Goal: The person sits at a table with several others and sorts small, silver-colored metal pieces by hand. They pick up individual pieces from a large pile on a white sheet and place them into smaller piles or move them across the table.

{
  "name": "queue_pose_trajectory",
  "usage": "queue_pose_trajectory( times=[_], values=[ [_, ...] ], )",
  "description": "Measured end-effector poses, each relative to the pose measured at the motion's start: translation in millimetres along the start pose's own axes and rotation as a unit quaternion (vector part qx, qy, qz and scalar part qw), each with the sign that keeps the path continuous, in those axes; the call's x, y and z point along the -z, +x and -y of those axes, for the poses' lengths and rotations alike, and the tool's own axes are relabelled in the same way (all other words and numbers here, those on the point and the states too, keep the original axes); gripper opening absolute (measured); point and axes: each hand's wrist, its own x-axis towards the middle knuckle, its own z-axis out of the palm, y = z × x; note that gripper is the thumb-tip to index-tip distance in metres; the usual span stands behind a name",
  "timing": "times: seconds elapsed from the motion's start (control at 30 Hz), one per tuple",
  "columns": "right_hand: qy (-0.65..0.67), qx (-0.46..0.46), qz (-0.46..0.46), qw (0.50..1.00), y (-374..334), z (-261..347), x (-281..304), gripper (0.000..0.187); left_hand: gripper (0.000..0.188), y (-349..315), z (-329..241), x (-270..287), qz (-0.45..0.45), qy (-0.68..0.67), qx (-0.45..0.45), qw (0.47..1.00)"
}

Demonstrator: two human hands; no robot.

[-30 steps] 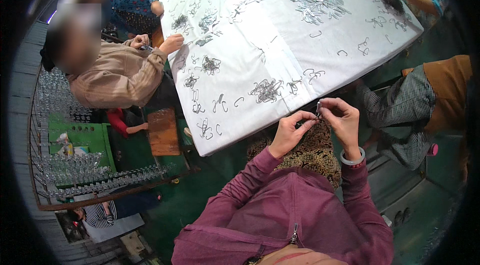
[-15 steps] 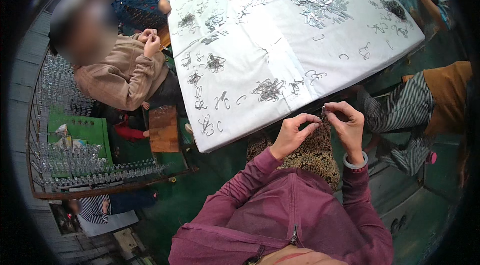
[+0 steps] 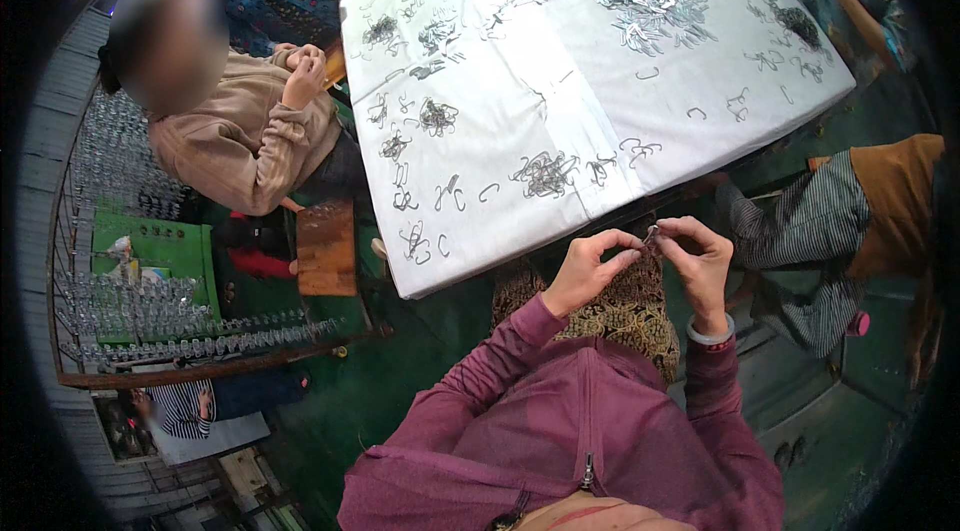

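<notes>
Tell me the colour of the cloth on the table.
White; the cloth shows best in the head view.

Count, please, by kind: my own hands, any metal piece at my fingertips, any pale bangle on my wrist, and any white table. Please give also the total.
Your left hand and right hand: 2
Small metal piece, partly hidden by the fingers: 1
Pale bangle: 1
White table: 1
Total: 5

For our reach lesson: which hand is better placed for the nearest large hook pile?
Left, probably: the left hand is closer to the large hook pile, while the right hand sits farther to the right.
</notes>
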Motion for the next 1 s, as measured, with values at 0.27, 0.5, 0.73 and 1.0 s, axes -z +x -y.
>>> queue_pose_trajectory(
  times=[0.27, 0.5, 0.73, 1.0],
  values=[
    [0.082, 0.020, -0.076, 0.994, 10, -13, 0, 0.012, 0.042, 15, 17, -7, -0.089, -0.169, -0.026, 0.981],
    [0.111, -0.015, -0.066, 0.991, 22, -26, 13, 0.012, 0.021, 186, 30, 27, -0.119, 0.114, -0.078, 0.983],
    [0.107, -0.028, -0.081, 0.991, 14, -28, 14, 0.014, 0.010, 311, 155, 13, -0.176, 0.471, -0.157, 0.850],
    [0.037, -0.033, -0.099, 0.994, -10, -34, 23, 0.015, 0.010, 205, 69, -2, -0.121, 0.293, -0.210, 0.925]
  ],
)
